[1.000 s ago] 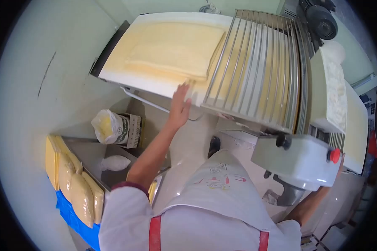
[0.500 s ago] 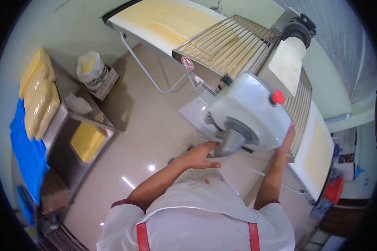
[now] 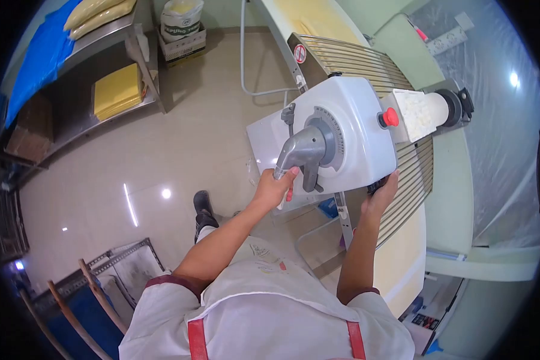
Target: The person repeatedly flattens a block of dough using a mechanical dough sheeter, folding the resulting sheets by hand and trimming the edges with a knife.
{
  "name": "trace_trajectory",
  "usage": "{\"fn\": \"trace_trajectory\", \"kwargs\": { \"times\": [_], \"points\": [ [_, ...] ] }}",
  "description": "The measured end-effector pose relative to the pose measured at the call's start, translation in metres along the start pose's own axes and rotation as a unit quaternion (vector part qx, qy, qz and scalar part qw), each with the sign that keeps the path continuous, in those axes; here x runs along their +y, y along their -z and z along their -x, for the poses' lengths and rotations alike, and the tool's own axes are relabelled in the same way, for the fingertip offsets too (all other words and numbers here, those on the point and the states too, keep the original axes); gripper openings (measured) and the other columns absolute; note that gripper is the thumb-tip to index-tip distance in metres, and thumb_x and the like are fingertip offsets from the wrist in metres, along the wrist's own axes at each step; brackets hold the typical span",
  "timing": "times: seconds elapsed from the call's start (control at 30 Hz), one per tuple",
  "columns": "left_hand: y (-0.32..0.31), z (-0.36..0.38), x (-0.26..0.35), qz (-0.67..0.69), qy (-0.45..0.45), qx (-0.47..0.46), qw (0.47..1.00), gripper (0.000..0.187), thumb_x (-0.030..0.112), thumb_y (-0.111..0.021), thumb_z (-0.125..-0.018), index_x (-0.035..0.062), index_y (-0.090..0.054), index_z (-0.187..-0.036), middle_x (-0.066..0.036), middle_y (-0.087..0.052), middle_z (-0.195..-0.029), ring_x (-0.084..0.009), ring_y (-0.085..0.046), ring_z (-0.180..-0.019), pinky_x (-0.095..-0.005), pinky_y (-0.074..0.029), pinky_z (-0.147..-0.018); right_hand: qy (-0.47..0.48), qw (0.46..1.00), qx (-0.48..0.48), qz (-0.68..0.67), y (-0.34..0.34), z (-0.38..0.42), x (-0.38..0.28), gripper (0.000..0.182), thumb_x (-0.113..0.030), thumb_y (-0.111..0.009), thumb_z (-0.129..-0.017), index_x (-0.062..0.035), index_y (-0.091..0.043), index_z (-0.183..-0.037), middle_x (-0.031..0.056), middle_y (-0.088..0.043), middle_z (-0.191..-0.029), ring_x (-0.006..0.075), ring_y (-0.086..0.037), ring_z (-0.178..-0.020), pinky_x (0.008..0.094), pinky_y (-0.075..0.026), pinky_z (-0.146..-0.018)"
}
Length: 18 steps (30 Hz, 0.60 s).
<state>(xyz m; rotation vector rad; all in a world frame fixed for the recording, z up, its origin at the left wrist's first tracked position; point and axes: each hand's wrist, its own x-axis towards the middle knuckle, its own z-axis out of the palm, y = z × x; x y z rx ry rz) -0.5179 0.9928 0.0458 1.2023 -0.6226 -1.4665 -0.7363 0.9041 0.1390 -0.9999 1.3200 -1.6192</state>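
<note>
A white machine housing (image 3: 363, 138) with a red knob (image 3: 390, 117) stands before me. My left hand (image 3: 272, 189) is wrapped round the lower end of the grey lever (image 3: 299, 150) on the machine's dial. At the housing's lower right corner, my right hand (image 3: 383, 195) touches a black part (image 3: 375, 185); its fingertips are partly hidden behind the housing. Metal grilles (image 3: 348, 60) flank the machine on both sides. A pale yellow sheet (image 3: 315, 21) lies on the upper belt, and a white tray of flour (image 3: 411, 114) sits above the rollers.
On the left, a metal shelf (image 3: 72, 135) holds yellow slabs (image 3: 117, 91) and a blue sheet (image 3: 39, 54). A sack (image 3: 182, 21) stands in a box by the wall. Wooden handles (image 3: 66, 309) rise at the lower left. Machine legs (image 3: 244, 60) reach the floor.
The view has turned, and the machine appears more upright. My left hand has closed round the lever, which it was beside with fingers apart. My right hand remains at the housing's lower right corner.
</note>
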Motion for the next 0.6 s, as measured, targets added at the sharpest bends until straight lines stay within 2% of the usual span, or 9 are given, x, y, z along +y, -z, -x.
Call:
{"fn": "trace_trajectory", "kwargs": {
  "times": [0.1,0.2,0.33,0.43,0.47,0.53,0.6],
  "points": [
    [-0.001,0.003,0.003,0.013,0.001,0.001,1.000,0.051,0.049,-0.062,-0.089,0.0048,-0.057,-0.064,-0.007,-0.057,-0.056,-0.0156,-0.058,-0.049,-0.0323,-0.046,-0.049,0.015,1.000,-0.008,-0.003,0.004,-0.006,0.005,0.047,-0.035,-0.042,-0.102,0.0051,-0.048,-0.125,0.0115,-0.055,-0.120,0.0205,-0.053,-0.111,0.0353,-0.040,-0.097],
    [0.001,0.000,-0.003,0.078,0.002,-0.034,0.996,0.050,0.052,-0.064,-0.087,0.0025,-0.057,-0.080,-0.008,-0.058,-0.063,-0.0184,-0.059,-0.052,-0.0312,-0.049,-0.050,0.019,1.000,-0.016,0.014,0.010,-0.011,0.009,0.047,-0.035,-0.041,-0.102,0.0032,-0.048,-0.127,0.0112,-0.055,-0.122,0.0208,-0.051,-0.114,0.0358,-0.040,-0.098],
    [0.004,0.003,0.004,0.128,0.012,-0.069,0.989,0.049,0.051,-0.065,-0.086,0.0027,-0.057,-0.088,-0.008,-0.060,-0.069,-0.0182,-0.062,-0.061,-0.0320,-0.051,-0.057,0.005,0.999,-0.034,0.021,0.016,-0.009,0.009,0.047,-0.034,-0.043,-0.102,0.0032,-0.046,-0.130,0.0111,-0.054,-0.125,0.0200,-0.050,-0.116,0.0351,-0.039,-0.098],
    [0.002,0.001,0.002,0.130,0.012,-0.045,0.990,0.047,0.049,-0.065,-0.087,0.0028,-0.057,-0.090,-0.008,-0.060,-0.070,-0.0186,-0.062,-0.064,-0.0326,-0.052,-0.059,0.040,0.989,-0.078,0.117,0.025,-0.014,0.013,0.046,-0.030,-0.042,-0.102,0.0046,-0.043,-0.132,0.0122,-0.052,-0.127,0.0215,-0.049,-0.116,0.0339,-0.038,-0.099],
    [0.001,0.002,0.001,0.134,0.019,-0.033,0.990,0.045,0.047,-0.065,-0.087,0.0029,-0.057,-0.090,-0.008,-0.059,-0.069,-0.0185,-0.062,-0.063,-0.0327,-0.053,-0.059,0.151,0.978,-0.077,0.119,0.013,-0.006,0.005,0.047,-0.028,-0.048,-0.099,0.0032,-0.042,-0.134,0.0129,-0.051,-0.128,0.0229,-0.049,-0.117,0.0363,-0.036,-0.103],
    [0.002,-0.001,-0.004,0.127,0.013,-0.034,0.991,0.047,0.050,-0.065,-0.086,0.0031,-0.057,-0.089,-0.009,-0.058,-0.068,-0.0208,-0.062,-0.062,-0.0350,-0.053,-0.061,0.378,0.882,-0.069,0.272,0.002,0.001,-0.021,0.052,-0.023,-0.053,-0.095,0.0010,-0.036,-0.138,0.0154,-0.048,-0.133,0.0269,-0.048,-0.121,0.0428,-0.032,-0.107],
    [0.009,-0.010,-0.013,0.109,-0.012,-0.062,0.992,0.055,0.058,-0.064,-0.083,0.0033,-0.056,-0.087,-0.011,-0.059,-0.070,-0.0255,-0.062,-0.063,-0.0395,-0.055,-0.067,0.461,0.800,-0.255,0.287,-0.003,-0.006,-0.033,0.068,-0.029,-0.063,-0.090,0.0007,-0.031,-0.142,0.0165,-0.031,-0.149,0.0369,-0.031,-0.135,0.0474,-0.023,-0.112]
  ]
}}
